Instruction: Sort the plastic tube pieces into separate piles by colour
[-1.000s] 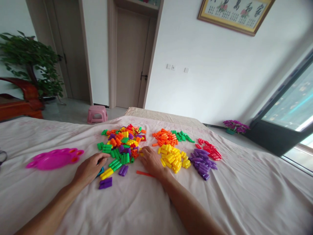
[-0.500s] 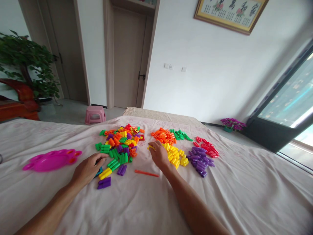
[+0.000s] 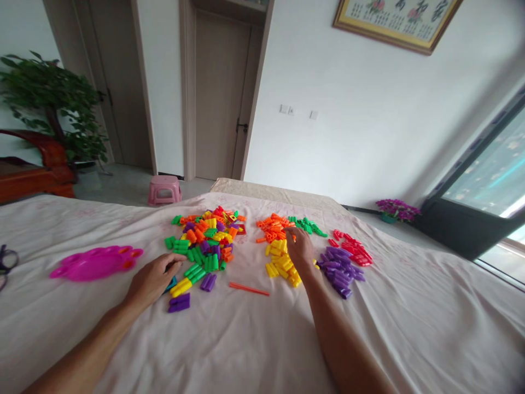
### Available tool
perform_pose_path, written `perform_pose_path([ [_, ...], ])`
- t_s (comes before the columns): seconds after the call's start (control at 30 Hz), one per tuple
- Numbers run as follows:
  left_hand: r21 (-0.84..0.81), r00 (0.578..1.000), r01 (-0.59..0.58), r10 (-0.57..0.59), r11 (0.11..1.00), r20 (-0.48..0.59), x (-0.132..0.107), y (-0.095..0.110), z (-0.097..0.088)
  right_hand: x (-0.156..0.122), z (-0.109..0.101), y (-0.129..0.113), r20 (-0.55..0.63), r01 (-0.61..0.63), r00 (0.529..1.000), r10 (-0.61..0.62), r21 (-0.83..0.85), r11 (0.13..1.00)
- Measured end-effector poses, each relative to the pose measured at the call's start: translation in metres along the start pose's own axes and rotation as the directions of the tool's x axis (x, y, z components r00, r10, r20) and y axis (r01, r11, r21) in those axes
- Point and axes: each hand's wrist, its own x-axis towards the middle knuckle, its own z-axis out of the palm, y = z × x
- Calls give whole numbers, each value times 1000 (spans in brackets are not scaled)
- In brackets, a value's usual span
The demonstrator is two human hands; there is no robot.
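My left hand (image 3: 153,278) rests on the cloth at the left of the mixed pile, fingers curled. A dark blue piece (image 3: 171,283) shows partly beneath it; whether the fingers grip anything is hidden. Close by lie a yellow tube block (image 3: 181,288), green tube blocks (image 3: 194,272) and purple ones (image 3: 179,302). Over the yellow block pile (image 3: 283,265) is my right hand (image 3: 300,249), its fingers bent together near the orange block pile (image 3: 275,227). What is in them, if anything, I cannot make out. The mixed-colour pile (image 3: 211,241) stands between both hands.
Sorted green (image 3: 307,225), red (image 3: 356,250) and purple (image 3: 339,272) block piles lie at the right. Two thin orange sticks (image 3: 249,289) are in front. A magenta tray (image 3: 94,265) and glasses (image 3: 7,260) lie left, all on a pale cloth (image 3: 254,350).
My right hand has moved right, from beside the mixed pile with a yellow block to above the yellow pile. That block no longer shows in its fingers. My left hand stays in place.
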Motion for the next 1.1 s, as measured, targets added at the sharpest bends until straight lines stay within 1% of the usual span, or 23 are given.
perform_pose_path([
  [0.07,2,1000,-3,3,1000,1,0,-1,0,-8,9,-18,54,105,993,-108,59,993],
  [0.17,3,1000,-5,5,1000,2,0,-2,0,-25,21,-47,184,220,952,-243,135,966],
  [0.27,-1,1000,-4,4,1000,-3,0,-2,0,-46,31,-70,312,305,884,-348,180,935],
  [0.37,1,1000,-1,1,1000,-5,0,-1,0,-63,40,-83,425,390,786,-450,225,893],
  [0.43,7,1000,9,-9,1000,-4,0,0,0,-69,45,-88,467,430,730,-499,254,866],
  [0.5,5,1000,13,-13,1000,-3,0,0,0,-72,48,-90,481,450,700,-528,278,849],
  [0.57,0,1000,10,-10,1000,-1,1,-1,1,-72,48,-91,487,454,689,-537,288,843],
  [0.63,-1,1000,9,-9,1000,-6,1,-2,1,-71,46,-91,489,447,699,-522,271,853],
  [0.7,-2,1000,7,-7,1000,-16,1,-2,1,-71,44,-90,477,427,734,-484,230,875],
  [0.8,-11,1000,1,-1,1000,-27,1,-2,1,-73,42,-91,424,382,802,-420,176,907],
  [0.83,-12,1000,-1,1,1000,-29,1,-1,1,-74,42,-91,405,377,814,-416,176,909],
  [0.87,-12,1000,-3,3,1000,-30,1,-1,0,-75,41,-92,392,384,815,-427,187,904],
  [0.9,-10,1000,-5,5,1000,-31,0,0,0,-75,41,-93,387,401,805,-450,205,893],
  [0.93,-9,1000,-6,5,1000,-30,0,1,0,-75,41,-94,392,425,784,-482,228,876],
  [1.0,-8,1000,-3,2,1000,-26,-1,1,0,-75,40,-97,429,464,725,-538,272,843],
  [1.03,-8,1000,1,-1,1000,-23,-1,1,0,-75,41,-98,453,471,700,-551,286,834],
  [1.1,-5,1000,7,-7,1000,-15,-1,1,0,-74,42,-98,495,463,677,-545,290,838],
])
